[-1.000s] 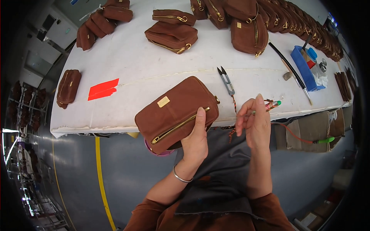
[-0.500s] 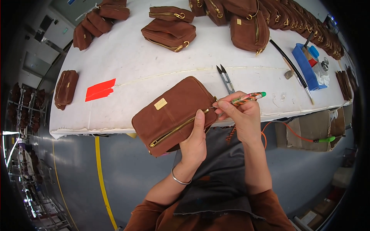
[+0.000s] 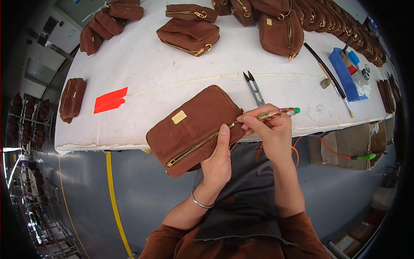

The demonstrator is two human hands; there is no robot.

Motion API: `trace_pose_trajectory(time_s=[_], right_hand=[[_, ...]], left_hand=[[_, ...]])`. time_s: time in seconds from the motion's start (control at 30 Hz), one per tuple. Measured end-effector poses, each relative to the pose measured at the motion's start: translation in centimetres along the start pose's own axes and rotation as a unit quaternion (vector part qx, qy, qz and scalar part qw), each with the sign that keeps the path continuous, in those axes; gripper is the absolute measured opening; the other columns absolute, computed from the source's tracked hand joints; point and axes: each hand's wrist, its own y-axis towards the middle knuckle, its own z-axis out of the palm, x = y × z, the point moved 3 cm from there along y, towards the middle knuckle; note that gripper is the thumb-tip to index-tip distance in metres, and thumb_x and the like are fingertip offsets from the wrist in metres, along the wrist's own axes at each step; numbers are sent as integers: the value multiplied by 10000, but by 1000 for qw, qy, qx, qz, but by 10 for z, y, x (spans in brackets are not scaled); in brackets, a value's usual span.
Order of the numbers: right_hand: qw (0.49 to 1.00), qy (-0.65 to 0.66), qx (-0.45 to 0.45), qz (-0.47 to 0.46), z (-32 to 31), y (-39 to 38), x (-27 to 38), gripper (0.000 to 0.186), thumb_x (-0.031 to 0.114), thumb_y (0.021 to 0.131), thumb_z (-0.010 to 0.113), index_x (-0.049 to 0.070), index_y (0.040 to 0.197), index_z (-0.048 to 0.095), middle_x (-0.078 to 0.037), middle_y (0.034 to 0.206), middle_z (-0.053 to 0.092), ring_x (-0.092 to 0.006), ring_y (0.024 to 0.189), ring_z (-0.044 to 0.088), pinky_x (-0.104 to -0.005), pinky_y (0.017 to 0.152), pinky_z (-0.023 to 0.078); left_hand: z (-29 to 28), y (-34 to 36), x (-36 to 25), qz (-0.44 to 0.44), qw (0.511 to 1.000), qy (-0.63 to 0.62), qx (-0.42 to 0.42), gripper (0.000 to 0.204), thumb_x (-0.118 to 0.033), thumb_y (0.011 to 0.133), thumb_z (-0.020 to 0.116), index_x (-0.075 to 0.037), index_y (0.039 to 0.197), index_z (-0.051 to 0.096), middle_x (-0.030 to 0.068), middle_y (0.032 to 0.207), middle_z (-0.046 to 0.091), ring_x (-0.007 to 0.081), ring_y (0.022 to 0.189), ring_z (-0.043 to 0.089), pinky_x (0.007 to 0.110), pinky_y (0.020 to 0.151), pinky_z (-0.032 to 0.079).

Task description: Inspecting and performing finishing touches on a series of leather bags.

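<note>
A brown zippered pouch (image 3: 189,116) with a small gold label and a brass zipper is held tilted over the table's front edge. My left hand (image 3: 217,162) is closed on its lower edge, the thumb pressing beside the zipper. Pinched in my right hand (image 3: 271,131) is a pen-shaped tool (image 3: 280,113) with a colourful patterned barrel and green end. Its thin metal tip meets the pouch at the zipper's right end. Just beyond my right hand lie thread snips (image 3: 253,88), blades pointing away.
Finished-looking brown pouches (image 3: 189,35) sit along the back of the white table (image 3: 142,60), one more pouch (image 3: 72,99) at left. Red tape (image 3: 111,100) marks the cloth. At right are a blue tray (image 3: 343,73) of supplies, a brush (image 3: 340,93) and a cardboard box (image 3: 340,149) below.
The pouch and both hands stay nearly in place. The pen-shaped tool has shifted slightly rightward and down, its green end lower than before.
</note>
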Motion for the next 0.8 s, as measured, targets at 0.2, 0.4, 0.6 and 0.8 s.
trace_pose_trajectory(time_s=[0.2, 0.4, 0.6, 0.8], right_hand=[[881, -324, -33, -343, 20, -21, 0, 173, -21, 740, 726, 9, 908, 695, -103, 908, 694, -216, 757, 671, -285, 635, 552], [805, -386, -75, -444, 21, -24, -21, 208, 0, 711, 721, 43, 914, 703, -91, 938, 702, -209, 708, 677, -268, 573, 541], [808, -401, -62, -427, 23, -28, -22, 204, 10, 718, 711, 25, 922, 698, -96, 987, 700, -223, 769, 684, -276, 611, 552], [872, -311, -78, -370, 21, -41, -23, 238, -28, 765, 713, 3, 1000, 687, -146, 1017, 690, -248, 843, 690, -305, 720, 570]], left_hand=[[-6, 0, 1, 5, 999, 40, -29, 283, -92, 955, 588, -29, 1227, 540, 66, 1167, 600, 152, 1040, 587, 308, 913, 502], [-1, -3, -3, 9, 1000, 30, 1, 276, -72, 962, 558, -49, 1237, 549, 63, 1180, 612, 158, 1051, 593, 326, 908, 492], [-9, 1, 2, 11, 998, 61, -17, 287, -94, 953, 584, -55, 1235, 551, 55, 1166, 616, 154, 1036, 595, 327, 884, 495], [-6, 0, 3, 13, 999, 47, -22, 287, -89, 951, 586, -56, 1234, 549, 63, 1169, 616, 161, 1043, 596, 336, 890, 502]])
